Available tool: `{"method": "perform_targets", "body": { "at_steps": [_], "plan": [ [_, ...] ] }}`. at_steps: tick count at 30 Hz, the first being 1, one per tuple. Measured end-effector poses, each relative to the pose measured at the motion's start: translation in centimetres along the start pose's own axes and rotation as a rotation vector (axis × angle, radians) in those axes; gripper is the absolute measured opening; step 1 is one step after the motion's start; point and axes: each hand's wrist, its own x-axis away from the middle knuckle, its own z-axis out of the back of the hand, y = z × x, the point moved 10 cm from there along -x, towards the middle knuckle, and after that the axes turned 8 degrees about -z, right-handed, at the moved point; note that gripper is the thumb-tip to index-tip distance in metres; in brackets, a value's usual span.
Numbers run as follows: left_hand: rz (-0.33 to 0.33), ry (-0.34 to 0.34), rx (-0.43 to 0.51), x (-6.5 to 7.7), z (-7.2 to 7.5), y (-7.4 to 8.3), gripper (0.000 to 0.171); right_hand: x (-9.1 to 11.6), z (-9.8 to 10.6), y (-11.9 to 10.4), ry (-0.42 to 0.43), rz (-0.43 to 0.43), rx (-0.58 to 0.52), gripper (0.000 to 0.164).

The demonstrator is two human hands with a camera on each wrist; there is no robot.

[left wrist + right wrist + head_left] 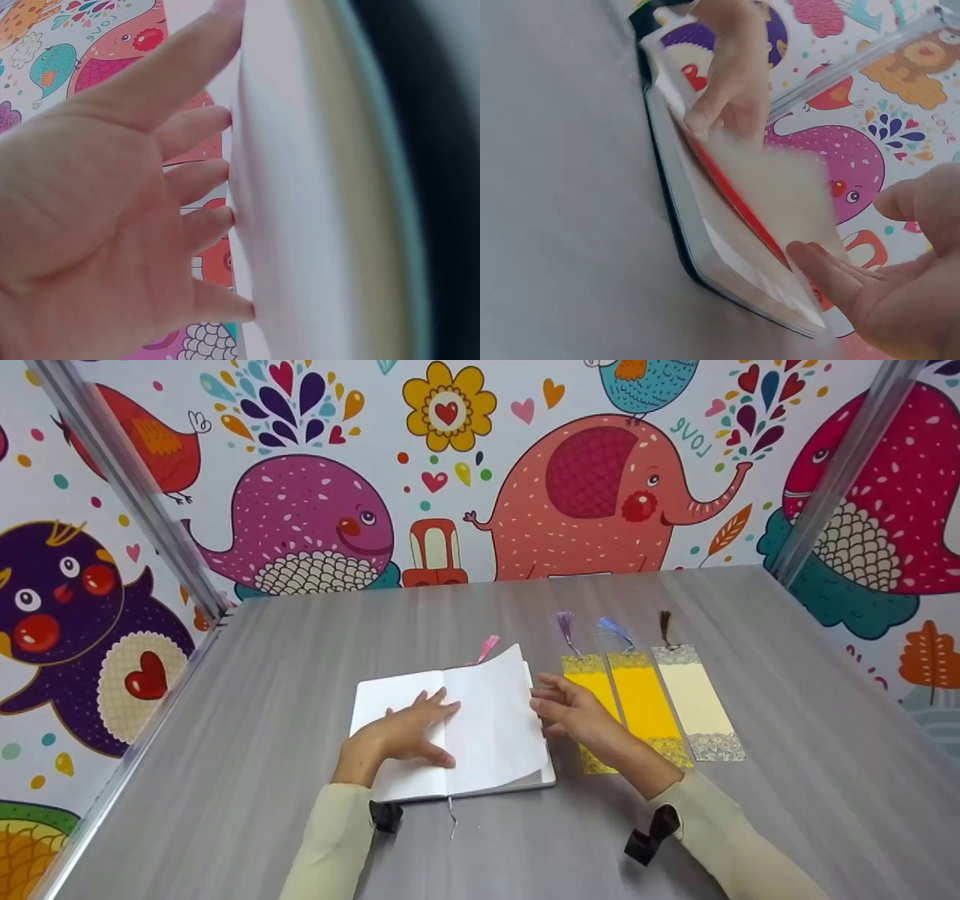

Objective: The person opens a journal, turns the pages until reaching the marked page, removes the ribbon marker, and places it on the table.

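Note:
An open notebook (pixel 401 697) with blank white pages lies on the table. Its right-hand page (pixel 491 712) bulges upward, the edge lifted off those below. My left hand (pixel 405 731) rests on the notebook near the spine, fingers spread and fingertips pressed to the paper. Beside the notebook's right edge is my right hand (pixel 581 720), its fingers extended and thumb apart; in the right wrist view a fingertip (pixel 799 251) is right at the lifted page's edge. A red bookmark (pixel 735 199) shows under that page, and a pink tassel (pixel 487 647) sticks out at the top.
Right of the notebook lie two yellow bookmarks (pixel 649 697) and a cream bookmark (pixel 697 701), with purple, blue and brown tassels. A thin ribbon (pixel 451 817) hangs from the notebook's lower edge. Metal posts (pixel 135 495) and a cartoon-printed wall (pixel 442 510) bound the table.

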Motion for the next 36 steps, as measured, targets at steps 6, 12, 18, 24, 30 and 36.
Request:
{"method": "perform_targets", "body": {
  "at_steps": [6, 12, 18, 24, 30, 36],
  "plan": [
    [0.004, 0.001, 0.003, -0.1, -0.1, 0.1, 0.093, -0.6, 0.5, 1.4, 0.035, -0.093, -0.075, 0.053],
    [-0.008, 0.013, 0.026, 0.0, 0.0, 0.7, 0.091, -0.8, 0.8, 2.1, 0.053, -0.154, -0.103, 0.051],
    [-0.032, 0.027, 0.014, 0.8, -0.2, 1.0, 0.083, -0.8, 0.4, 1.8, 0.022, -0.135, -0.114, 0.053],
    [-0.064, 0.035, -0.019, 2.1, -0.4, 1.3, 0.072, -0.6, 0.2, 1.3, -0.001, -0.119, -0.149, 0.054],
    [-0.096, 0.093, -0.037, 3.1, 0.1, 1.5, 0.060, -0.6, -0.2, 0.8, -0.050, -0.098, -0.173, 0.057],
    [-0.120, 0.303, 0.006, 3.4, 1.7, 1.3, 0.048, -0.6, -0.9, 0.1, -0.088, -0.068, -0.134, 0.055]
  ]
}}
